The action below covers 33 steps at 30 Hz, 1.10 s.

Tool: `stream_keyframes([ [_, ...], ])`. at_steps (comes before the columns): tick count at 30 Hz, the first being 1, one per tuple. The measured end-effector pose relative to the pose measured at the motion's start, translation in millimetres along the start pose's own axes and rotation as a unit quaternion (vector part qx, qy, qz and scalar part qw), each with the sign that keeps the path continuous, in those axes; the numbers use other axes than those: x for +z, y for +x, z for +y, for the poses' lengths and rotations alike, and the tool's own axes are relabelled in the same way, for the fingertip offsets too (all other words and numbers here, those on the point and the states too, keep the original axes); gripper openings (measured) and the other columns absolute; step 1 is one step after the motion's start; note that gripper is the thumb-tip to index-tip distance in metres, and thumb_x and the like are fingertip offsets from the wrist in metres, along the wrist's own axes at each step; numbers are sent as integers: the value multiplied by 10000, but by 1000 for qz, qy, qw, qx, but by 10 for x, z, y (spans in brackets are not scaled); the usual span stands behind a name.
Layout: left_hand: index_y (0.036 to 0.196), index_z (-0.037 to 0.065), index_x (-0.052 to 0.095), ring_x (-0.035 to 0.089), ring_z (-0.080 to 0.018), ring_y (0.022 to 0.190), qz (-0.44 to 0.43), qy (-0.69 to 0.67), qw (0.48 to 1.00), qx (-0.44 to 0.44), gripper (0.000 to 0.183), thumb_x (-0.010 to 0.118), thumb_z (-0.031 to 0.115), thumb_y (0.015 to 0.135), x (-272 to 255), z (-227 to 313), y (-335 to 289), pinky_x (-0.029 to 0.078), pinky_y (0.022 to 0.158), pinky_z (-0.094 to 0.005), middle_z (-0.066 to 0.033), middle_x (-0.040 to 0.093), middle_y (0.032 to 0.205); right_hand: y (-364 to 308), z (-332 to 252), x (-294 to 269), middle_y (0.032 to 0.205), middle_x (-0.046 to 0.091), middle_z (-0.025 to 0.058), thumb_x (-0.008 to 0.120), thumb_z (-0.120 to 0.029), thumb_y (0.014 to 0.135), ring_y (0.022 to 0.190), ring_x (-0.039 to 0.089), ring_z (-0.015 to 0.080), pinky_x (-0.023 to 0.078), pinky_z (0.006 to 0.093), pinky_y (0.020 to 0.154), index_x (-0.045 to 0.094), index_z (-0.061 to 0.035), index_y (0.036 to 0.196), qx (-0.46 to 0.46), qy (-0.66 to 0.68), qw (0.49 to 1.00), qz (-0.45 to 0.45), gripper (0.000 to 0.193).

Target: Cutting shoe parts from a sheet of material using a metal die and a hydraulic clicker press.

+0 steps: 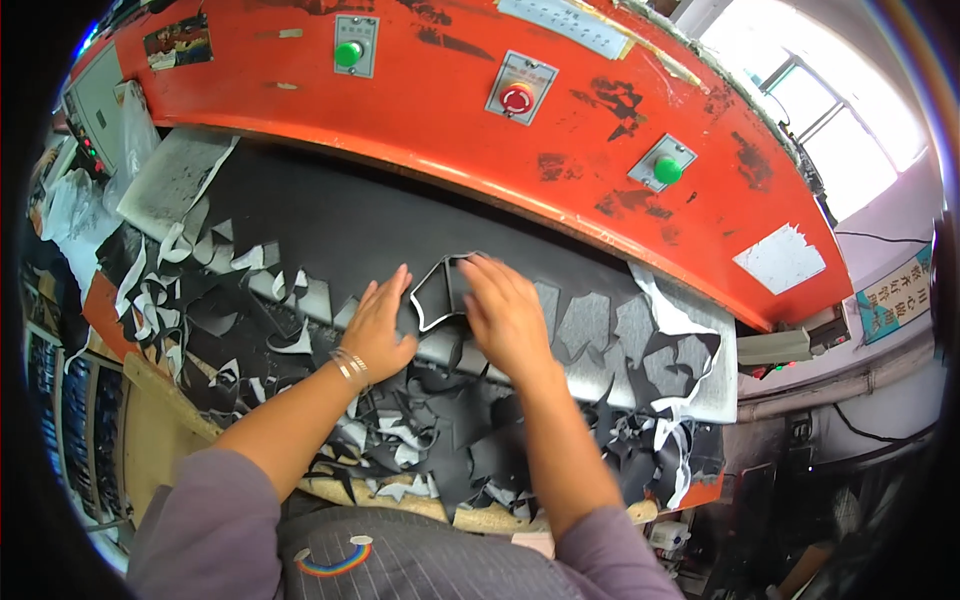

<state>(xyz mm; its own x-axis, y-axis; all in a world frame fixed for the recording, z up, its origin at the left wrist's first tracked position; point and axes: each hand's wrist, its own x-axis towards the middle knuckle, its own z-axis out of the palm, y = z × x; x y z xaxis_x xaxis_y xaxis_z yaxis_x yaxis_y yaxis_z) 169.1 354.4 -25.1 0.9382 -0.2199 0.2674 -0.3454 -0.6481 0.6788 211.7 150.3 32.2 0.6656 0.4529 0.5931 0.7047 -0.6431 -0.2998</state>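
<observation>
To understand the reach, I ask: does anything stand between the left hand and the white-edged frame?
Nothing visible stands between the left hand and the white-edged frame; the right hand hides the frame's right part.

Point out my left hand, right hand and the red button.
Left hand (376,334): head view, back of the hand.
Right hand (508,318): head view, back of the hand.
Red button (516,98): head view, middle of its face.

Small lettered plates (357,27) around buttons (348,53) on the orange machine (430,110) beyond the surface's (712,398) far edge, pale printed strip (570,25) above, teal-and-cream lettered sign (895,298) on the wall (893,222)
</observation>
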Motion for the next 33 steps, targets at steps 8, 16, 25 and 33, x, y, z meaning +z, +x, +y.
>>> stream_keyframes([
  [8, 1438, -14, 256, 232, -316, 1410, -38, 148, 988, -30, 760, 601, 251, 814, -82, 105, -631, 158, 1152, -460, -182, 288, 1498, 710, 3, 487, 963, 675, 15, 592, -186, 782, 980, 615, 197, 440, 341, 846, 699, -156, 879, -182, -143, 893, -386, 148],
  [16, 1355, -6, 401, 357, -326, 1341, 25, 24, 999, -6, 629, 619, 196, 801, -234, -50, -803, 207, 1131, -463, -189, 472, 1360, 731, 89, 166, 755, 669, 189, 567, -203, 836, 707, 676, 308, 549, 428, 654, 597, 17, 826, 145, -156, 948, -235, 222],
  [25, 1429, -31, 244, 352, -337, 1342, -15, 36, 999, -38, 869, 695, 310, 769, -146, -37, -183, 193, 1135, -468, -225, 421, 1389, 181, 16, 292, 633, 582, 129, 543, -101, 856, 455, 604, 199, 498, 320, 350, 495, 53, 829, 571, 217, 787, -86, 163],
  [33, 1359, 87, 447, 439, -303, 1272, -26, 66, 997, -4, 635, 677, 304, 808, -40, -269, 58, 238, 1125, -421, -214, 508, 1315, -241, 102, 348, 905, 676, 140, 615, -231, 869, 870, 641, 261, 499, 356, 801, 579, 50, 1129, 530, 193, 825, -28, 385],
])
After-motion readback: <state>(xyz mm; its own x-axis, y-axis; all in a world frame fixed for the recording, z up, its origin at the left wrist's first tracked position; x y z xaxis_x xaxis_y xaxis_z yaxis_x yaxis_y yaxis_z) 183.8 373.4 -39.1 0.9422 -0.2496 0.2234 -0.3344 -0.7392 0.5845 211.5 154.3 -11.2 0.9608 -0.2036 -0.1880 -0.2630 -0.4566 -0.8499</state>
